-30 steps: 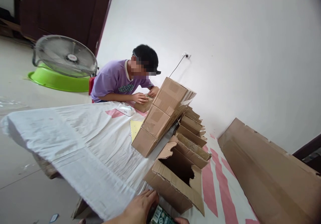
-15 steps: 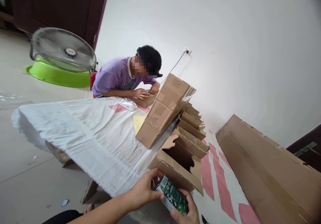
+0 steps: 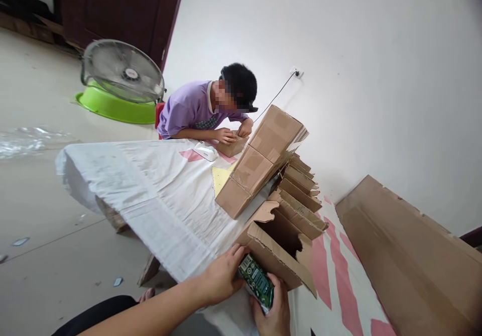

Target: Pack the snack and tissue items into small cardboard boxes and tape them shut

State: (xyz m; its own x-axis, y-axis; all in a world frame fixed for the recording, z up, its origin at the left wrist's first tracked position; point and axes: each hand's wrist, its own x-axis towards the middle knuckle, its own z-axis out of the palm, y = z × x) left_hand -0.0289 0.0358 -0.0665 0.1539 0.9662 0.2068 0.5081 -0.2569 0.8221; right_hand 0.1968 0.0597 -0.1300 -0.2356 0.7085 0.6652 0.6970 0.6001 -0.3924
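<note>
Between both hands is a small green printed box (image 3: 257,281) with a barcode at one end, held tilted just in front of an open cardboard carton (image 3: 271,260). My left hand (image 3: 225,274) grips its upper left end, fingers behind and thumb low along the side. Around the lower right end closes my right hand (image 3: 274,308), thumb in front. The carton's torn flaps stand up, and its inside is dark, so I cannot tell what it contains.
More open cartons (image 3: 301,185) line up behind. Closed cartons (image 3: 259,160) stand in a row to their left. Across the cloth-covered table (image 3: 150,185), a person in a purple shirt (image 3: 192,107) handles a small carton (image 3: 231,147) beside a white device (image 3: 206,151). A large cardboard box (image 3: 406,245) is at right.
The view has shifted, so the room appears farther right. My hands have brought the green box closer to the near carton and turned it slightly, still holding it at both ends.
</note>
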